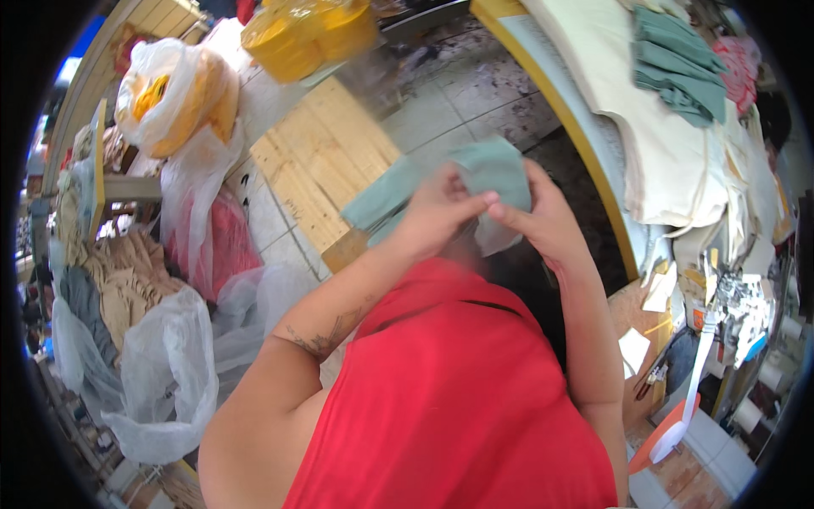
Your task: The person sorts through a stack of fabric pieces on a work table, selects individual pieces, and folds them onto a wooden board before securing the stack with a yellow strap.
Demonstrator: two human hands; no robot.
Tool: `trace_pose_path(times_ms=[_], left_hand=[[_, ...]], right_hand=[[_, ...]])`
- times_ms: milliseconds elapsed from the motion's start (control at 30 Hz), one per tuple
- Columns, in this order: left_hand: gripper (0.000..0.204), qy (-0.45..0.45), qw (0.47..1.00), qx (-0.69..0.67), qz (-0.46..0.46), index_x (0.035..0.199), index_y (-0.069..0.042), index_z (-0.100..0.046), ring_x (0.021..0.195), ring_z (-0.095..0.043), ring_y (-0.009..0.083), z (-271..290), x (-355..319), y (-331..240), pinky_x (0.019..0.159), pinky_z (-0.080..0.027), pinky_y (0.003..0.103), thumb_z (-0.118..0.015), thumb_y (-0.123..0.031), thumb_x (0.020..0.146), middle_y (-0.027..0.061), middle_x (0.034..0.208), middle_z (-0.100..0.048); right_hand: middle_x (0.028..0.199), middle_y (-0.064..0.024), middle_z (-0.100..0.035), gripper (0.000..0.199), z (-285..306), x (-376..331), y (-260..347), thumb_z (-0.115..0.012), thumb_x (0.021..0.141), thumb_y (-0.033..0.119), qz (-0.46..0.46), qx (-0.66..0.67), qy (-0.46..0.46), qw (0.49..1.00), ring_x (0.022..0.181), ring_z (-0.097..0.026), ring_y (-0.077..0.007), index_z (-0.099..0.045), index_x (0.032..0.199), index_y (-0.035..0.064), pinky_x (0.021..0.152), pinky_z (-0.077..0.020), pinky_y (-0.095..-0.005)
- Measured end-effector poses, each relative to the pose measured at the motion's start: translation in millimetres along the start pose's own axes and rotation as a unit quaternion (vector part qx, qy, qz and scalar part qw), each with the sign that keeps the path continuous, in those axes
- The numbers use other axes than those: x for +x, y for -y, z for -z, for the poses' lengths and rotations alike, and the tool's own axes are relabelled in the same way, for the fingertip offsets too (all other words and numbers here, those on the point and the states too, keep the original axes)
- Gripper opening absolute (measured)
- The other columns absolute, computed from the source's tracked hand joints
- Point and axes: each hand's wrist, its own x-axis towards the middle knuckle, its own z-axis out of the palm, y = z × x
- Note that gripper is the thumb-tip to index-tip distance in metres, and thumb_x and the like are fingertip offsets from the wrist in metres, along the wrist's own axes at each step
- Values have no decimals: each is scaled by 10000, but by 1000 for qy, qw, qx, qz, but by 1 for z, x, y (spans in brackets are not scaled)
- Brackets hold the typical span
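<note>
Both hands, left hand [437, 212] and right hand [543, 216], have a closed grip on the teal cloth [487, 170]; I'd keep edges aligned and taut.

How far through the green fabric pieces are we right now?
Looks done: a pile of green pieces lies on the cream cloth on the table at right. In hand: the left hand and right hand both grip one green fabric piece. Left: bags of cloth on the floor; their count can't be judged.
</note>
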Motion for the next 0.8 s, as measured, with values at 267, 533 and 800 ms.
trace_pose_path(times_ms=[267, 533, 800], left_hand=[[453, -201, 976, -70, 46, 1297, -59, -543, 1117, -605, 195, 137, -79, 36, 907, -528, 378, -728, -45, 883, 75, 1232, -604], [183, -289, 935, -44, 203, 990, -94, -554, 791, -576, 104, 171, -115, 112, 743, -542, 288, -726, -121, 935, -27, 861, -572], [182, -283, 939, 5, 196, 961, -96, -545, 776, -577, 87, 194, -110, 120, 769, -539, 268, -721, -139, 942, -45, 839, -576]], right_hand=[[981, -107, -708, 443, -42, 69, -84, -844, 768, 71, -285, -53, 244, 925, 881, -674, -172, -660, 1152, -56, 757, -532, -289], [1158, -217, -679, 562, -67, 72, -191, -818, 705, -16, -256, -263, 217, 905, 1080, -654, -297, -625, 1232, -45, 899, -517, -365], [1349, -267, -591, 620, -65, 75, -198, -810, 740, 10, -275, -258, 187, 907, 1265, -580, -323, -566, 1305, -70, 1017, -470, -370]])
